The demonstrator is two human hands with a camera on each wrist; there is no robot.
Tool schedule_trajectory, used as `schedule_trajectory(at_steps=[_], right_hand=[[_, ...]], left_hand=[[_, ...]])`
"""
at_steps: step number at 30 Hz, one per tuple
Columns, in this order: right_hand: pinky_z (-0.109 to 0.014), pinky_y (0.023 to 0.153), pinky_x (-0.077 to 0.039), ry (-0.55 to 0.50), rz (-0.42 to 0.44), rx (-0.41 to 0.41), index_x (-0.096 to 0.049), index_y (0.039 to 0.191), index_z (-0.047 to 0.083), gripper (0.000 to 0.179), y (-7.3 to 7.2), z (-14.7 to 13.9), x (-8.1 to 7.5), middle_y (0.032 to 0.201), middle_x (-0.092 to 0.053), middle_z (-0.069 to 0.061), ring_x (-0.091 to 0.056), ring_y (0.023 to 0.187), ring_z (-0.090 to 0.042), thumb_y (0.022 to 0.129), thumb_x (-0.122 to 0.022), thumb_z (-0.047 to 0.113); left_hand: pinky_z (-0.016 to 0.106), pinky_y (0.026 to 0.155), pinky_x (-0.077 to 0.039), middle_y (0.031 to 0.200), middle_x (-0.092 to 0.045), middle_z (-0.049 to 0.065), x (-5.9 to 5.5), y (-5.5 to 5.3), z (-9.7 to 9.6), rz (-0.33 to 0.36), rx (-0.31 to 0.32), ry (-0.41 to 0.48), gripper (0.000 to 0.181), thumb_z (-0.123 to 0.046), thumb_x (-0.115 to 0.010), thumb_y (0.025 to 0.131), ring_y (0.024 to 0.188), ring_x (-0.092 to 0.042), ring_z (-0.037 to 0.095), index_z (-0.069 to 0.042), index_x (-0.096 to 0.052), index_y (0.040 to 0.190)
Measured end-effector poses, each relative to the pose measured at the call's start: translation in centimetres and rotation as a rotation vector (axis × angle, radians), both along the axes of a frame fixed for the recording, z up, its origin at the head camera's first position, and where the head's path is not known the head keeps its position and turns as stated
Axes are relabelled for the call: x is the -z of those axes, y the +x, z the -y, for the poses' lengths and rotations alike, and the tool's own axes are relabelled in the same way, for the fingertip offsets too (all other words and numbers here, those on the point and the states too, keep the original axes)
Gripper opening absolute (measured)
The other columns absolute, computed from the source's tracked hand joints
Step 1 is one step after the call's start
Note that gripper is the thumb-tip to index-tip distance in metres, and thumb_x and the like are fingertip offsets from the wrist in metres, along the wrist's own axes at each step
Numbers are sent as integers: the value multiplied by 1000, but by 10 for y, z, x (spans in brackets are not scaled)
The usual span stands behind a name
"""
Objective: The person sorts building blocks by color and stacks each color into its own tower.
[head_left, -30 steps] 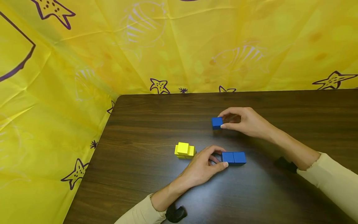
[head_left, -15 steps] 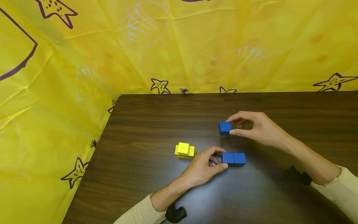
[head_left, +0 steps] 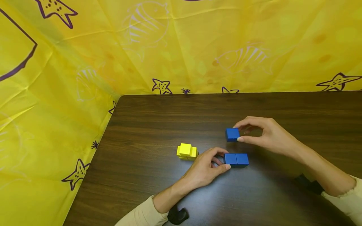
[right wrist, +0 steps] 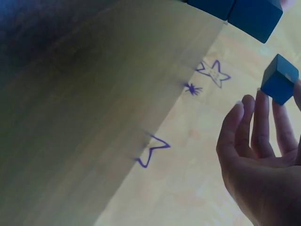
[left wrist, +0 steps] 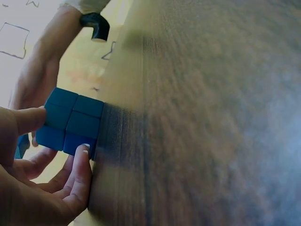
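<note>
My left hand (head_left: 202,171) grips the left end of a low stack of blue cubes (head_left: 236,159) on the table, thumb on the near side and fingers on the far side. In the left wrist view the blue stack (left wrist: 70,120) shows two layers, with the thumb at the upper one. Thumb and fingertips of my right hand (head_left: 263,133) pinch a single blue cube (head_left: 232,134) by its right side, above the table and beyond the stack. The right wrist view has this cube (right wrist: 278,80) held apart from the stack.
Just left of my left hand stands a small pile of yellow blocks (head_left: 185,150), one block on top. A dark wood table (head_left: 141,131) carries everything. Yellow cloth (head_left: 192,47) with sea-animal drawings hangs behind it and along its left side.
My right hand has moved right and towards me with the blue cube, nearer the blue stack. The left hand keeps its place on the stack.
</note>
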State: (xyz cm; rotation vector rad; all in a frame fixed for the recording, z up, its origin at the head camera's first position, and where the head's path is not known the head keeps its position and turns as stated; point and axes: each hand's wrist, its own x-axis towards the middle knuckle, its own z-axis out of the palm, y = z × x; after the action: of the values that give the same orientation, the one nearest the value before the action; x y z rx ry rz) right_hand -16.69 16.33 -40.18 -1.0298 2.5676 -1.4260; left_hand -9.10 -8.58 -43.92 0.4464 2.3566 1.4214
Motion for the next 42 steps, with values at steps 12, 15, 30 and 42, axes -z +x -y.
schedule_trajectory(at_steps=[12,15,30,42], right_hand=[[-20,82,-51,-23,-4,-15,-68,117,24,45,18,-11,8,107,-67,12,-64,93,-10,79,-82,3],[-21,81,-52,-24,13,-13,-67,116,26,46,22,-14,10,107,-67,14,-65,94,-10,79,-83,3],[-21,82,-51,-32,24,-46,-67,115,27,47,36,-16,15,106,-68,15,-64,94,-14,77,-85,5],[-21,83,-51,-41,12,-76,-68,113,28,46,40,-13,19,104,-67,15,-64,95,-13,76,-86,6]], left_hand=[[18,71,-52,117,-63,1,1,-1,-2,-20,5,3,36,-27,-71,94,86,-62,0,-16,-61,126],[18,71,-52,117,-63,1,1,-2,-2,-21,7,4,36,-27,-71,94,86,-62,0,-15,-61,126],[18,72,-52,118,-62,2,1,-1,-2,-14,10,-4,37,-27,-71,94,86,-62,0,-16,-60,127],[19,73,-52,119,-62,1,0,1,-1,-12,9,8,36,-27,-71,94,86,-62,1,-17,-60,127]])
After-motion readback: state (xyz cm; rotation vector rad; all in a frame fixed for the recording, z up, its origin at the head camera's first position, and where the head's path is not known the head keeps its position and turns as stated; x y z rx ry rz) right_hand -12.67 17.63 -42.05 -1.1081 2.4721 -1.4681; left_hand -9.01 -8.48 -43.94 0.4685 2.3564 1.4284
